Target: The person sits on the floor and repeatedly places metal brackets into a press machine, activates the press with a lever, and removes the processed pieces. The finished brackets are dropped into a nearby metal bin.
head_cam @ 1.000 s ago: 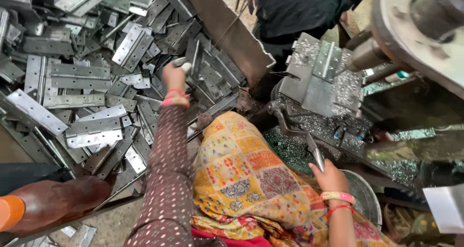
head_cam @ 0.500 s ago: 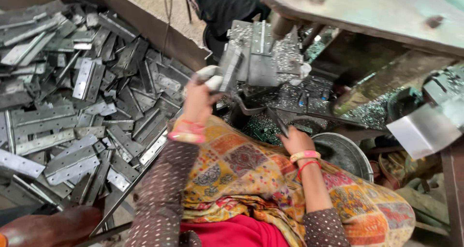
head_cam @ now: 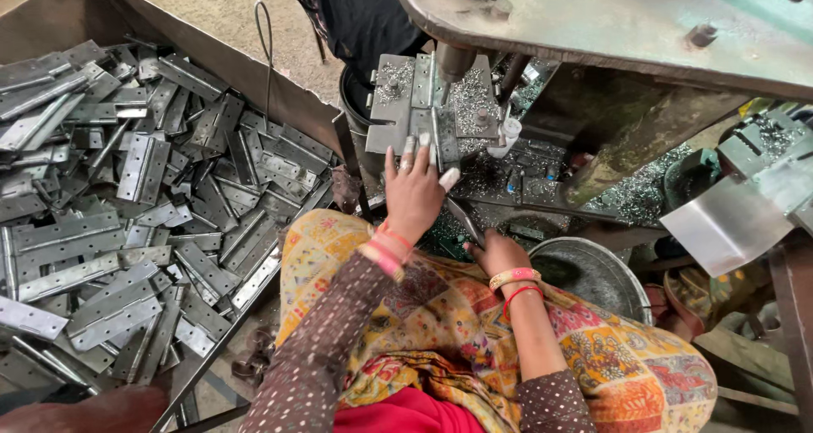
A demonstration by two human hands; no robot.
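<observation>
the left hand (head_cam: 412, 192) reaches forward to the press bed (head_cam: 423, 103), its fingers (head_cam: 409, 152) spread and laid flat on a grey hinge plate (head_cam: 434, 141) that lies on the bed under the ram (head_cam: 453, 60); the fingers rest on the plate rather than close round it, and a pale wrap covers the thumb tip. pink and orange bangles (head_cam: 385, 251) sit on that wrist. the right hand (head_cam: 495, 251) is lower and nearer the body, just beside the left forearm, closed round a thin dark metal rod (head_cam: 464, 217) that slants up toward the bed; a pink band and a red thread ring its wrist. the two hands are apart, the left ahead at the machine, the right back over the lap. metal chips (head_cam: 474, 94) are scattered over the bed and the ledge below it. to the right of the right hand stands a round steel bowl (head_cam: 605, 272), near the knee. on the left, a big bin (head_cam: 254, 69) holds a heap of grey hinge plates (head_cam: 127, 213), well apart from the right hand and near the left elbow. a patterned yellow cloth (head_cam: 474, 340) covers the lap. a person in dark clothes (head_cam: 373, 14) stands behind the machine
</observation>
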